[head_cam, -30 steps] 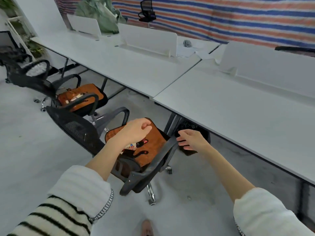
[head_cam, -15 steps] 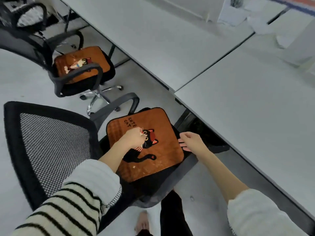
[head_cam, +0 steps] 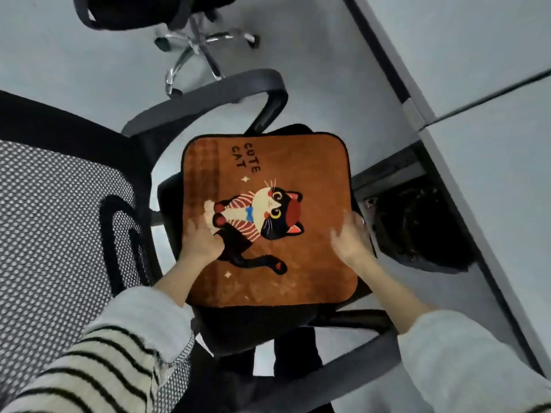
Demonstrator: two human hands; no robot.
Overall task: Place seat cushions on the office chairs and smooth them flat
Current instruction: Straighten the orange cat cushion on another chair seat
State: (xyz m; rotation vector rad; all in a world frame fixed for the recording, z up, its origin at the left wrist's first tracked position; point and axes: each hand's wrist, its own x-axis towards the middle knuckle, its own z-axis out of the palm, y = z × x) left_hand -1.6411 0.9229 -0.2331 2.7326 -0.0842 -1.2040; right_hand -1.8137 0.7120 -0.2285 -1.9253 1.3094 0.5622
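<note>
**Cat cushion gets its final press on office chair**

An orange seat cushion printed with a black cat and the words "CUTE CAT" lies flat on the black seat of an office chair, its edges roughly square with the seat. The left hand rests palm-down at the cushion's 9 o'clock edge, fingers loosely curled on the fabric and gripping nothing. The right hand, blurred, lies spread and flat at 3 o'clock, near the border. The mesh backrest stands at 9 o'clock from the cushion, a grey armrest arcs at 12 o'clock, and a white desk runs along 3 o'clock. The likely risk: uneven pressure from the two palms could slide the loose cushion off-centre toward the desk side, or ruck the plush surface.
</note>
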